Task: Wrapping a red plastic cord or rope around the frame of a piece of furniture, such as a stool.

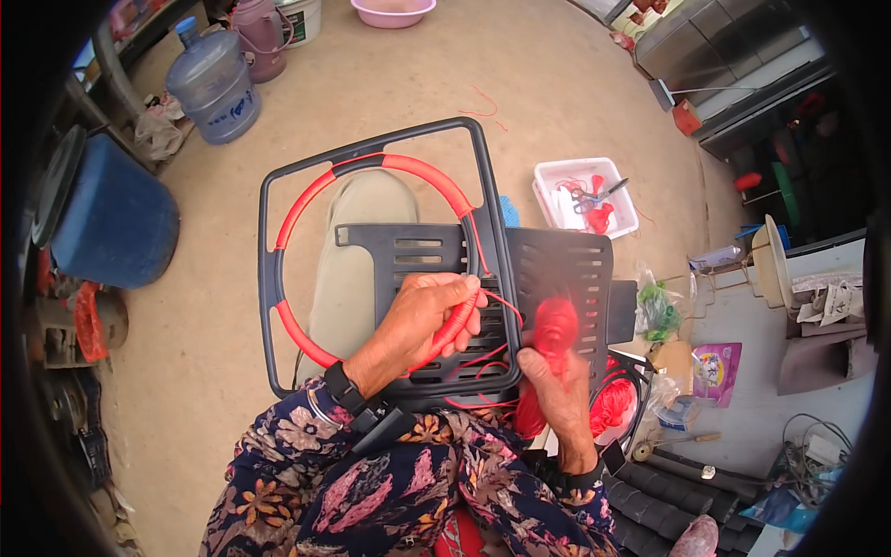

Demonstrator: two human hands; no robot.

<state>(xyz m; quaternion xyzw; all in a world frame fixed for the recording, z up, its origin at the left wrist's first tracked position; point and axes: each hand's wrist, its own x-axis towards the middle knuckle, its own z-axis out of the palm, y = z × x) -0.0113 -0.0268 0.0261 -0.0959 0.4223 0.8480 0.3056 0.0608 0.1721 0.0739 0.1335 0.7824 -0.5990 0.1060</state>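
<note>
A black ring (357,165), partly wrapped in red cord, sits inside a rounded square black frame (487,186) above my lap. My left hand (422,311) is closed round the ring's lower right part, thumb and fingers on tight red turns. In my right hand (563,395), just right of the frame, is a bundle of red cord (556,325), blurred by motion. A thin strand runs from the ring toward it, and loose loops hang over the frame's lower right corner. Under the frame lies a black slotted plastic panel (561,278).
A white basket (548,176) at the far right holds scissors (587,200) and red cord. More red cord (613,404) lies beside my right hand. A blue barrel (116,213) and a water bottle (215,93) stand left. A pink basin (393,13) is at the far side.
</note>
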